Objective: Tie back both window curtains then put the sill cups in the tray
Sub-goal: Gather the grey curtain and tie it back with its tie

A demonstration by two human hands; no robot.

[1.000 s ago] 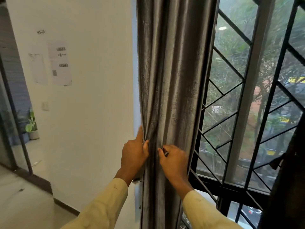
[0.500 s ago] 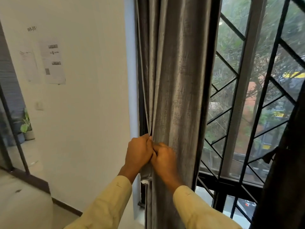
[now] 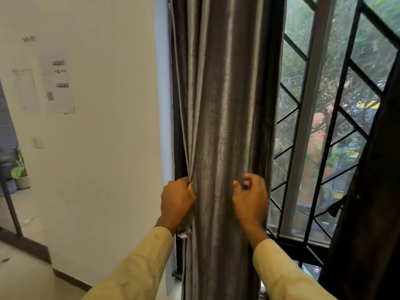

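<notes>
Beside window [image 3: 311, 105], left hand [image 3: 177, 200] grips curtain [image 3: 227, 105]; right hand [image 3: 251, 198] has moved off, grip unclear.

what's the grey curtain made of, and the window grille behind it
grey curtain: looks like woven cloth with a soft sheen, perhaps a synthetic slub weave. It hangs in long folds and bunches where the left hand grips it.
window grille: probably metal painted black, going by its thin, straight, rigid bars with a dull finish.

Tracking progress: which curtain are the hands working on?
The grey curtain beside the white wall; the left hand grips its edge. The dark curtain at right hangs untouched.
</notes>
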